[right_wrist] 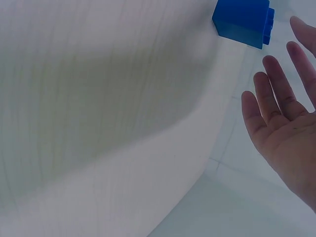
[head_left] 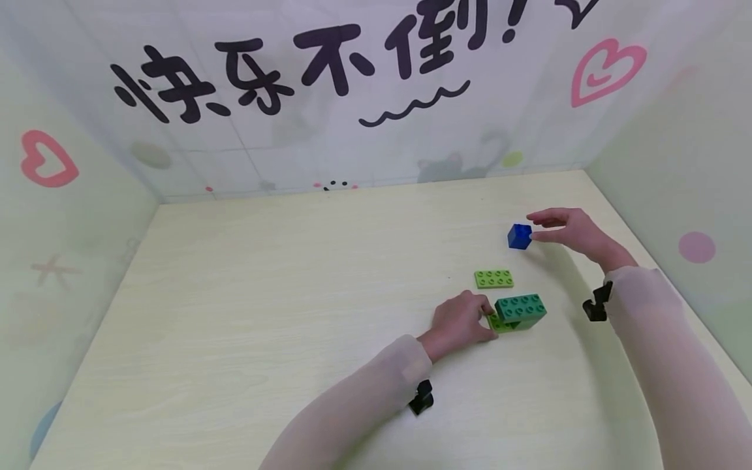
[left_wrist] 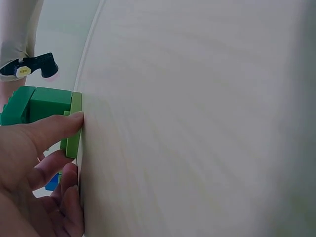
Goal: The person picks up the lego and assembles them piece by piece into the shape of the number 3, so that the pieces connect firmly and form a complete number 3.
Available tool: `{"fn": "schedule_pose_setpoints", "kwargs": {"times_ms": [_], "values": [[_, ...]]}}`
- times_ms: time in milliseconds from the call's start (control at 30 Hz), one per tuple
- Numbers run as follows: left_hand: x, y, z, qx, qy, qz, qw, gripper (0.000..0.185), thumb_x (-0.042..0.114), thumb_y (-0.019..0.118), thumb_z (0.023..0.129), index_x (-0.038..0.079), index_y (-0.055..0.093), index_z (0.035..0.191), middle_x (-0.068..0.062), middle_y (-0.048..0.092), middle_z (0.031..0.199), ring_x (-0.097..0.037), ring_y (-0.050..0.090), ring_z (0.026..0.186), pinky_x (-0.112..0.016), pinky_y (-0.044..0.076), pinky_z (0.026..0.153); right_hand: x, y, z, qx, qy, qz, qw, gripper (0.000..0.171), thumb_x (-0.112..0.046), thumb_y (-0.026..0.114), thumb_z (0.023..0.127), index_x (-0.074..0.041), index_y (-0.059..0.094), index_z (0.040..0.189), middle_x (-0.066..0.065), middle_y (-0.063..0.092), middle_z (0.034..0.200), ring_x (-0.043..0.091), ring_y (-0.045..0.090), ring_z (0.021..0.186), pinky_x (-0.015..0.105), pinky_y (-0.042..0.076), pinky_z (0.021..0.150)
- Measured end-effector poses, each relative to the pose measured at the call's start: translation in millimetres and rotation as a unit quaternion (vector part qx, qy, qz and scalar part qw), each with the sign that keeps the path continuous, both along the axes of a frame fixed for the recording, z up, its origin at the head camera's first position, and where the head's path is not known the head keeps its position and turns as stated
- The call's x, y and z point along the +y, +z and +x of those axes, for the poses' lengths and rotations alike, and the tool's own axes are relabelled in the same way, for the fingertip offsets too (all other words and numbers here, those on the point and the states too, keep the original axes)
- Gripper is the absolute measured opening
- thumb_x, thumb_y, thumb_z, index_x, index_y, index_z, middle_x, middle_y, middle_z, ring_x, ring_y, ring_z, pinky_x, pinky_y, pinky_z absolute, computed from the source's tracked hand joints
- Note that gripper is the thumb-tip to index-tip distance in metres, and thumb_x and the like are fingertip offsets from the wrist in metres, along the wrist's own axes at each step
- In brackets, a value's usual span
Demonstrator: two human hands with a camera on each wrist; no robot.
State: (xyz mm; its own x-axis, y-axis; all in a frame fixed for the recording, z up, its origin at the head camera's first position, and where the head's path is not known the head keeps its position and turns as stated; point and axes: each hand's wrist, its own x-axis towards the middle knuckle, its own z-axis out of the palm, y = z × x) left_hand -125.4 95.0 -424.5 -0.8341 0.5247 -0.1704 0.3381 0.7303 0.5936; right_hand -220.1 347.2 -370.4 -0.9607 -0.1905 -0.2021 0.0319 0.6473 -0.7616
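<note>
Your left hand (head_left: 461, 321) pinches the left end of a lime-green building plate (head_left: 499, 324), toward the right edge of the desk (head_left: 264, 294). A green eight-stud brick (head_left: 521, 307) sits above this plate. A second lime-green plate (head_left: 494, 279) lies just beyond. Your right hand (head_left: 574, 234), fingers extended and holding nothing, is just beside the blue brick (head_left: 519, 237), near the far right corner.

8-stud dark-green brick (head_left: 520, 304) above lime plate (head_left: 498, 324), small blue brick (head_left: 519, 236) upright, farther back
</note>
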Motion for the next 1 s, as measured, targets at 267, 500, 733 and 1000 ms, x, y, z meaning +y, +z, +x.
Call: {"fn": "schedule_pose_setpoints", "kwargs": {"times_ms": [267, 500, 733, 1000], "values": [[0, -2.0, -0.7, 0.006, -0.001, 0.001, 1.0, 0.033, 0.033, 0.077, 0.073, 0.019, 0.066, 0.102, 0.01, 0.05, 0.082, -0.002, 0.045, 0.065, -0.018, 0.036, 0.052, -1, -7.3, -8.7, -0.022, 0.0, 0.004, 1.0, 0.059, -0.027, 0.065, 0.086, 0.0, 0.042, 0.134, 0.022, 0.039, 0.135, 0.037, 0.035, 0.122, 0.054, 0.029, 0.098], [0, -1.9, -1.1, 0.004, 0.0, 0.002, 1.0, 0.033, 0.032, 0.077, 0.073, 0.02, 0.065, 0.102, 0.01, 0.049, 0.081, -0.002, 0.045, 0.066, -0.017, 0.036, 0.052, -4, -12.2, -11.8, -0.023, 0.002, 0.005, 1.0, 0.059, -0.027, 0.066, 0.085, -0.001, 0.043, 0.134, 0.023, 0.043, 0.131, 0.035, 0.04, 0.117, 0.05, 0.032, 0.097], [0, -1.3, -1.5, 0.004, 0.001, 0.001, 1.0, 0.033, 0.032, 0.077, 0.073, 0.02, 0.066, 0.101, 0.01, 0.048, 0.079, -0.002, 0.045, 0.065, -0.017, 0.036, 0.052, -5, -16.8, -14.2, -0.026, 0.003, 0.006, 1.0, 0.057, -0.023, 0.065, 0.086, 0.0, 0.043, 0.134, 0.026, 0.045, 0.128, 0.035, 0.046, 0.112, 0.047, 0.036, 0.095], [0, 0.2, -0.6, 0.003, 0.002, -0.003, 1.0, 0.033, 0.033, 0.077, 0.073, 0.02, 0.066, 0.102, 0.01, 0.049, 0.08, -0.002, 0.045, 0.066, -0.017, 0.036, 0.052, -6, -20.9, -15.1, -0.029, 0.0, 0.009, 1.0, 0.057, -0.021, 0.065, 0.087, 0.0, 0.042, 0.134, 0.025, 0.044, 0.128, 0.036, 0.045, 0.112, 0.046, 0.037, 0.093]]}}
